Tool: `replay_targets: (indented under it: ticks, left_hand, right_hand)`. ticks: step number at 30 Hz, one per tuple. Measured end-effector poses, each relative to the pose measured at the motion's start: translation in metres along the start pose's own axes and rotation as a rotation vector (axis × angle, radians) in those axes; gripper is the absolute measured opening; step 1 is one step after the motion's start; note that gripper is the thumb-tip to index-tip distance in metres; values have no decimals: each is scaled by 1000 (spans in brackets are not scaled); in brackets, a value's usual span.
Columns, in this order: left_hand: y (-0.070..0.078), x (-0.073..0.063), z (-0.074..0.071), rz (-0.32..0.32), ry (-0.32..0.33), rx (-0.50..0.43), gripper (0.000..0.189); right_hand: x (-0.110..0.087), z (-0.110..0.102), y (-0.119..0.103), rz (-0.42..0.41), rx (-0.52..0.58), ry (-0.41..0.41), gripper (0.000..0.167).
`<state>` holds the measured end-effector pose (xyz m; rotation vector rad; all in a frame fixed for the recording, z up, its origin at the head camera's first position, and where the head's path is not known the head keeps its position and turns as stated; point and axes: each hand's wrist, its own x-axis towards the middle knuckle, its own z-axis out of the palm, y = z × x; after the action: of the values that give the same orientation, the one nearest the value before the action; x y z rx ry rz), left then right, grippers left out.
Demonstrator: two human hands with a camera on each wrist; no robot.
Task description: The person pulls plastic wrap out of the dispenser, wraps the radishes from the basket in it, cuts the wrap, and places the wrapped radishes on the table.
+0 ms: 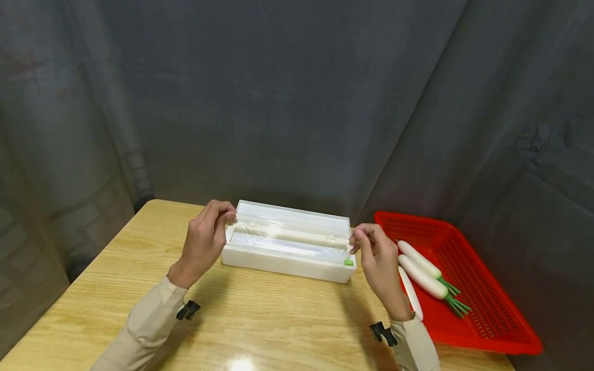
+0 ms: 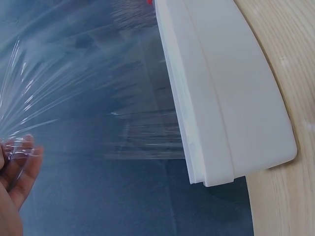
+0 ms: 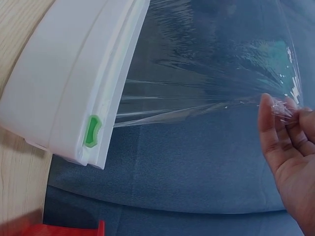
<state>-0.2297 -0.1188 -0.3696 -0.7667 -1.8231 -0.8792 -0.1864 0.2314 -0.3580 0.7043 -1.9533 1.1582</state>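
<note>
A white plastic wrap dispenser box sits on the table with its lid raised at the back. Clear plastic wrap stretches up from the box between both hands, creased toward each grip. My left hand pinches one corner of the film above the box's left end. Over the right end, my right hand pinches the other corner, bunched between thumb and fingers in the right wrist view. A small green slide cutter sits at the box's right end.
To the right stands a red plastic basket holding several white radishes with green stems. The wooden table lies in front of the box. A dark grey curtain hangs behind and around the table.
</note>
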Motion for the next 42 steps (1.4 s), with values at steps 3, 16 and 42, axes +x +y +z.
replay_targets:
  ticks: [3,16,42]
  left_hand:
    - [0,0,0,1,4,10,19]
    - [0,4,-1,0,30,-23,23]
    - [5,7,-6,24,44,0,7]
  right_hand:
    - [1,-1,-2,4,6,0,16]
    - [2,-2,-1,-29,-88,23,19]
    - [5,-7,-7,-76,-80,18,18]
